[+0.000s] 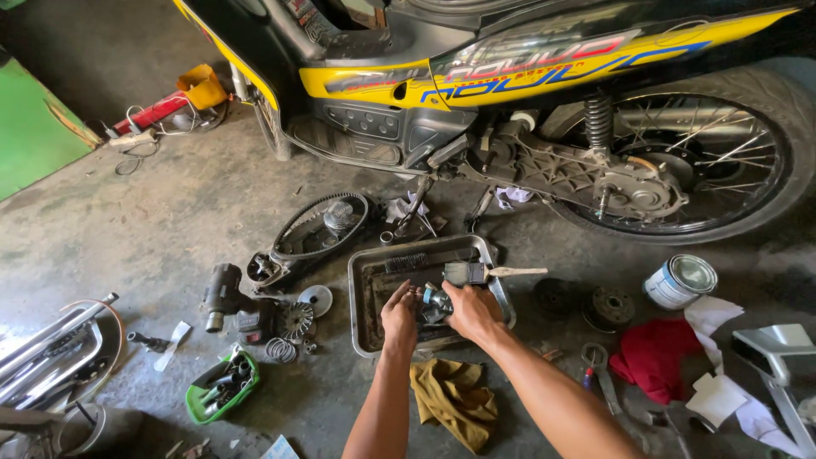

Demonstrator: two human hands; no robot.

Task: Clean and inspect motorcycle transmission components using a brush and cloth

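Tray [367, 280]: dull, grimy sheet metal. Small part [436, 300] over it: greasy metal. Rag [457, 398]: matt mustard cloth. Floor [170, 212]: rough stained concrete. Scooter fairing [544, 64]: glossy plastic.

One motorcycle [510, 76], one metal tray [365, 280], two hands, one tin can [680, 282], two rags.

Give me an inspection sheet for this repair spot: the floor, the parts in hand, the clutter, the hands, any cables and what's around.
Surface: stained concrete floor.
Job's things: small metal part over the metal tray, which holds a brush.
Clutter: drive belt, green tool tub, yellow rag, red cloth, paint tin.
Hands: left hand and right hand both hold the part.
Cables: white cord.
Surroundings: yellow-black motorcycle, rear wheel.
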